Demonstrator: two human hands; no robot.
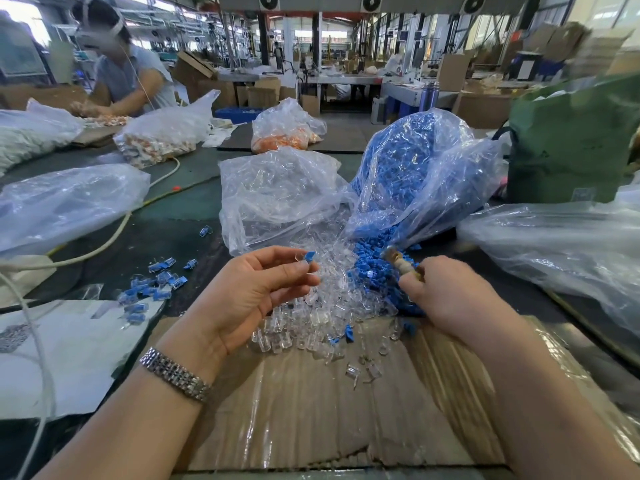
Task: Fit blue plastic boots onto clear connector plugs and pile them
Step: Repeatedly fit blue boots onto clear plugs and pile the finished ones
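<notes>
Hall: factory floor with benches, cartons and fans behind; another person [121, 74] works at the far left of the same long table [173, 216].
Cardboard: flattened sheet [311, 410] under both forearms, likely laid down as a work mat to catch loose parts.
Blue bag: big clear sack of boots [415, 168], lying on its side with its mouth toward the worker, so boots [374, 268] spill out within reach.
Clear bag: sack of plugs [277, 192] just left of it, mouth also facing in; its plugs [311, 317] fan out onto the cardboard, touching the blue spill.
Other bags: orange-filled sacks [284, 133] farther back, well apart; judged not part of this job.
Finished pile: fitted pieces [152, 285] scattered on the table to the left, near the left hand, which suits dropping them off on that side.
Left hand: palm up [249, 292], fingers loosely curled, thumb and forefinger pinching a plug with boot [308, 256] above the clear heap; judged an assembled or half-seated piece.
Right hand: curled [446, 299] round a small stubby tool [401, 265], its tip over the blue spill; its purpose is unclear, perhaps for pressing boots home.
Stage: judged early, since the pile is small and both sacks are full.
</notes>
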